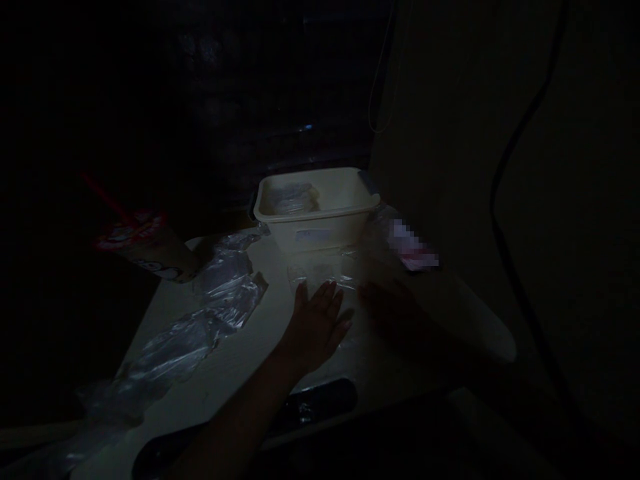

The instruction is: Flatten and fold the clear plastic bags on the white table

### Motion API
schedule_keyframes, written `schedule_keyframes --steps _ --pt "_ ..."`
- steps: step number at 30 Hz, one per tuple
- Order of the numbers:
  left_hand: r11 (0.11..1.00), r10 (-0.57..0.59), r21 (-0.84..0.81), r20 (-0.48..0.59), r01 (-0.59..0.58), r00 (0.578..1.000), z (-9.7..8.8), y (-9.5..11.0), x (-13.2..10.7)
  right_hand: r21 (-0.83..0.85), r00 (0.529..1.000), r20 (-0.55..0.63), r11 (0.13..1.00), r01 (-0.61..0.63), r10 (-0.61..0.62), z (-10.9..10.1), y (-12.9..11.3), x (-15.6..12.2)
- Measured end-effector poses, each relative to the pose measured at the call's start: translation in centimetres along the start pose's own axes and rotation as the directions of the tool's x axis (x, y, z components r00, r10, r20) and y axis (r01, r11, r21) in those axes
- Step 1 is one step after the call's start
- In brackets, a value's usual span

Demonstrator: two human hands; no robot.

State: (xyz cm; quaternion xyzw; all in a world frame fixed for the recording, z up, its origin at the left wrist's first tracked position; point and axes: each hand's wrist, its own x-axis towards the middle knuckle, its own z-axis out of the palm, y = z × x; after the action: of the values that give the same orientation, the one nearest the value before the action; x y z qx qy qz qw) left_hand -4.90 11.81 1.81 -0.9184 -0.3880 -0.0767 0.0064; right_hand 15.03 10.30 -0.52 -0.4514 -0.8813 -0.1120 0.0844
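Note:
The scene is very dark. My left hand (317, 327) lies flat on the table with its fingers spread, their tips at the near edge of a clear plastic bag (320, 272). To the right of that bag, my right hand (395, 312) is in deep shadow and somewhat blurred; its fingers look stretched out and nothing shows in them. Just beyond the bag stands a cream plastic bin (320, 230) with a small pale label on its front. Inside the bin, toward the left, rests a bundle of clear plastic (293, 198).
Crumpled clear plastic (200, 327) runs along the left side of the white table (260, 353). A tilted-looking cup (155, 250) with a red straw stands at the table's left edge. A pinkish, pixelated item (413, 247) lies right of the bin. A dark cable (500, 233) hangs at right.

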Motion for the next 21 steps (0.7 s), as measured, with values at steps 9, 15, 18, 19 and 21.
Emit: schedule_keyframes --steps 9,15,18,19,21 --pt "0.999 -0.003 -0.045 0.022 0.004 1.0 -0.2 0.0 0.0 0.089 1.0 -0.021 0.996 0.003 -0.001 -0.3 0.7 -1.8" --pt "0.999 0.013 -0.051 0.025 -0.012 1.0 -0.3 0.2 -0.1 0.105 1.0 -0.002 0.994 -0.008 0.008 0.0 1.3 -0.1" --pt "0.999 0.007 -0.05 0.033 -0.006 0.999 -0.2 0.2 -0.1 0.101 1.0 0.004 0.995 0.014 -0.015 0.3 1.3 2.0" --pt "0.999 0.007 -0.05 0.035 -0.005 0.999 -0.2 0.2 -0.1 0.097 1.0 0.01 0.995 0.009 -0.01 0.5 1.4 2.7" --pt "0.999 0.008 -0.053 0.037 -0.006 0.999 -0.2 0.2 -0.1 0.088 1.0 0.016 0.996 -0.012 0.011 0.7 1.6 3.9"
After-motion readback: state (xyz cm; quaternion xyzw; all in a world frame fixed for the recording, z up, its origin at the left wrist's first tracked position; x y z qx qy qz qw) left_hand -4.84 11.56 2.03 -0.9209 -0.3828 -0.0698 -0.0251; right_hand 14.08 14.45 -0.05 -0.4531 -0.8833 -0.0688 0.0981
